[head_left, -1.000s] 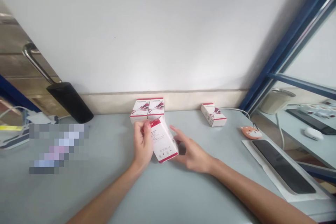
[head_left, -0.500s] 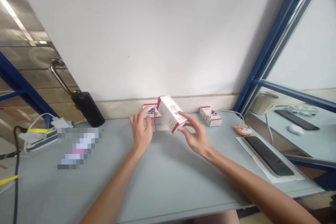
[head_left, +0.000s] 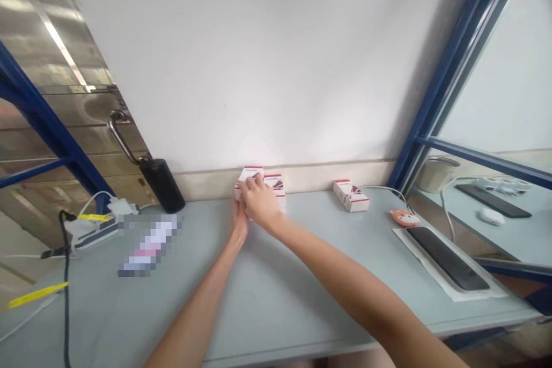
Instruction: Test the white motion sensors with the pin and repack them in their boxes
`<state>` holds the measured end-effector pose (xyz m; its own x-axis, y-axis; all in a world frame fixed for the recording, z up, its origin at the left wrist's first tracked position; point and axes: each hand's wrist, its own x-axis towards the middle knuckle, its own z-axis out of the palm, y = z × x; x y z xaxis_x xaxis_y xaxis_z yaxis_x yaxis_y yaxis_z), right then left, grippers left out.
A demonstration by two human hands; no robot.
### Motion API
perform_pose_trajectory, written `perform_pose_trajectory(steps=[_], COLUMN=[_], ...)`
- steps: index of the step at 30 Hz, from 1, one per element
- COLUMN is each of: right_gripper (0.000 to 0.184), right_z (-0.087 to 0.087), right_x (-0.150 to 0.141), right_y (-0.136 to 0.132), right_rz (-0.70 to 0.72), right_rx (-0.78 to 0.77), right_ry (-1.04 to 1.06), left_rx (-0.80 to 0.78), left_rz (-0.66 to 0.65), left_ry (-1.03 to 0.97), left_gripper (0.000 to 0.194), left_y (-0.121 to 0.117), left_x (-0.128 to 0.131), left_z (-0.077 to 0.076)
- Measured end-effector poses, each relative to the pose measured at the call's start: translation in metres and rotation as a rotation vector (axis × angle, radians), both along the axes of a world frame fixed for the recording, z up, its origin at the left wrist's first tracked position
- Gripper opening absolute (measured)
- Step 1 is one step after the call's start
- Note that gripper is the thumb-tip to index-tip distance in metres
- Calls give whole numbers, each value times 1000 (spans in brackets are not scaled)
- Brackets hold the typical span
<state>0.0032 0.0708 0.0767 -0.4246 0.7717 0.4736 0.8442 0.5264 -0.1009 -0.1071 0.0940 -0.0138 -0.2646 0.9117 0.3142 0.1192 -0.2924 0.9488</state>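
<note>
A small white-and-red cardboard box [head_left: 250, 173] is at the back of the table, against the wall's lower strip. My right hand [head_left: 262, 202] reaches across to it, its fingers closed over the front and top. My left hand [head_left: 239, 219] is closed against the left and lower side of the same box, with its fingertips partly hidden. Just to the right, similar boxes [head_left: 273, 181] stand with their front partly covered by my right hand. Whether the held box touches them I cannot tell.
Farther right lies another white-and-red box [head_left: 351, 195]. An orange animal-face item [head_left: 404, 218] and a black phone [head_left: 448, 257] on a white sheet are near the glass. A black cylinder [head_left: 163, 185] and a power strip [head_left: 101, 230] with cables are at left.
My right hand has carried the box leftward, from in front of the other boxes to their left side. My left hand, open before, has come against it. The view has shifted slightly.
</note>
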Motion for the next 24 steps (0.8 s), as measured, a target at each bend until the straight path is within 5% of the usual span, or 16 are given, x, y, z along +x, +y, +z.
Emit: perform_pose_trajectory(steps=[6, 10, 14, 18, 19, 22, 24], right_gripper=[43, 46, 37, 53, 54, 56, 57], right_z=[-4, -7, -19, -46, -53, -65, -66], right_x=[16, 75, 182, 261, 269, 268, 255], right_y=[8, 11, 13, 18, 20, 22, 16], right_rz=[23, 51, -253, -603, -644, -619, -418], right_rx=[-9, -18, -77, -177, -200, -231, -289], right_ry=[64, 110, 217, 331, 355, 449, 722], left_rx=[19, 34, 24, -25, -39, 114, 193], left_rz=[-14, -6, -7, -18, 5, 514, 422], left_ry=[48, 78, 60, 48, 59, 210, 296], left_gripper=[51, 51, 53, 58, 58, 71, 69], left_y=[0, -1, -1, -8, -13, -33, -50], left_x=[-2, -5, -7, 1, 6, 30, 49], left_z=[1, 3, 4, 10, 12, 13, 8])
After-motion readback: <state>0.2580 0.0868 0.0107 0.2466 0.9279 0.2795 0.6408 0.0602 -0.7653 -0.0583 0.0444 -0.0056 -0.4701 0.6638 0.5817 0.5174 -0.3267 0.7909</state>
